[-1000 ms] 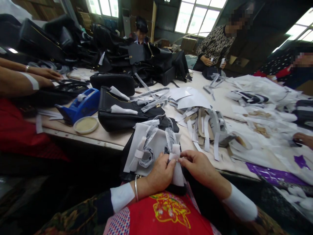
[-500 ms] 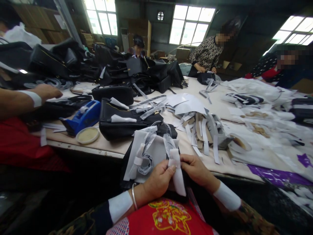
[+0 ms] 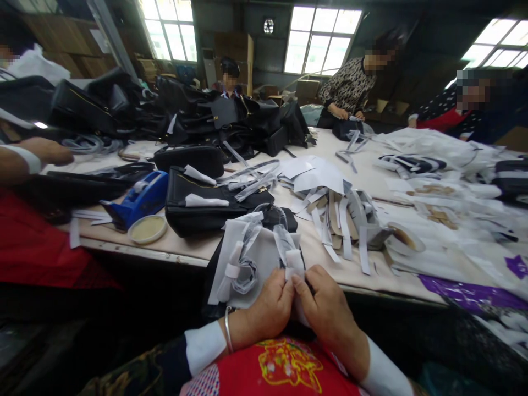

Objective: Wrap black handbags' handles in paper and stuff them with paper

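Observation:
A black bag [image 3: 213, 268] leans on my lap against the table edge, with a pale sheet [image 3: 268, 250] over its face. At its right handle end, a white wrapping strip [image 3: 294, 262] goes around the plastic-covered handle [image 3: 284, 237]. My left hand [image 3: 266, 305] is closed, pinching this strip from the left. Opposite it, my right hand [image 3: 332, 308] is also closed on the strip, thumb pressed near the left thumb. The strip's lower part is mostly hidden by my hands. Left of them, another white wrap [image 3: 232, 270] sits beside a coiled plastic-covered strap [image 3: 247, 278].
A black bag with white wraps [image 3: 193, 212] lies just ahead. Left are a blue tape dispenser [image 3: 138, 199] and a round dish [image 3: 147, 229]. Paper strips [image 3: 344, 228] and a tape roll [image 3: 406, 239] lie right. Co-workers are around the table; one's hand [image 3: 47, 151] is at left.
My right hand has moved in and down over the strip, its thumb now meeting my left one. The strip's loose lower end is now mostly covered. The co-worker's hand at left has shifted left.

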A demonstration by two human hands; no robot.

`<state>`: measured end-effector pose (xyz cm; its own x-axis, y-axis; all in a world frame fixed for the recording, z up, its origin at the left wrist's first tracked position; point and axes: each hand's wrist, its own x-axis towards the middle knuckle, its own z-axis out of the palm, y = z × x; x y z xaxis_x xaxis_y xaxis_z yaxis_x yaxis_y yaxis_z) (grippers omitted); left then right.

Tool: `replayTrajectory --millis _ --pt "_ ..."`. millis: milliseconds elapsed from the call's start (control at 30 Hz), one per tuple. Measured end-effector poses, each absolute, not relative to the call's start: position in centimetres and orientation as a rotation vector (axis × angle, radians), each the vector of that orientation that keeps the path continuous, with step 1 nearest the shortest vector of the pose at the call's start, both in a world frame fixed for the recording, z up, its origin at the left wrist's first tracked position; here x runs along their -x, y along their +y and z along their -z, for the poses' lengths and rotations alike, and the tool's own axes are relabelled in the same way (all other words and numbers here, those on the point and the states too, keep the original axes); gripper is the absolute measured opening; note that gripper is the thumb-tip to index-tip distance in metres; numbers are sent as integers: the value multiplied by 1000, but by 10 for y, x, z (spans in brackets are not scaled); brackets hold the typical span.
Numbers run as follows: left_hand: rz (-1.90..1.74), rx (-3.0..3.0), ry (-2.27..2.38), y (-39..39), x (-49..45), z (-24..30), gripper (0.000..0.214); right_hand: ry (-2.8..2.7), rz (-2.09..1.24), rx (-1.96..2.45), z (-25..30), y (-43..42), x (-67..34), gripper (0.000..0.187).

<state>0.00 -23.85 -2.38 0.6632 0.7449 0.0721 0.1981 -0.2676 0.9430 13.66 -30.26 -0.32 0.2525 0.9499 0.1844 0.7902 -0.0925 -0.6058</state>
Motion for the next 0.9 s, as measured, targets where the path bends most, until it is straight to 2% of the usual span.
replayTrajectory --millis 133,233,300,367,433,600,700,800,900 --pt "-560 -1996 659 -237 3 17 35 -1430 -605 1848 9 -291 -142 40" --pt "-418 -2032 753 -235 12 7 28 -1189 -1002 1680 14 -291 -153 42" --pt "-458 -2033 823 -235 18 2 35 -944 -1261 1545 18 -293 -159 42" --pt "-567 -2001 882 -234 22 -2 45 -782 -1377 1458 20 -297 -162 42" --pt "-626 -1940 940 -233 23 -4 45 -841 -1323 1501 17 -300 -158 42" --pt "-581 -1625 905 -229 12 -7 37 -1603 -671 1631 -1 -313 -141 31" --pt "-637 -1243 810 -227 4 3 35 -1654 -469 1628 -4 -318 -147 33" --pt "-679 -943 662 -228 -4 19 38 -1304 -524 1741 -3 -315 -161 39" --pt "-665 -820 581 -231 -8 32 40 -1125 -882 1748 -3 -306 -165 53"
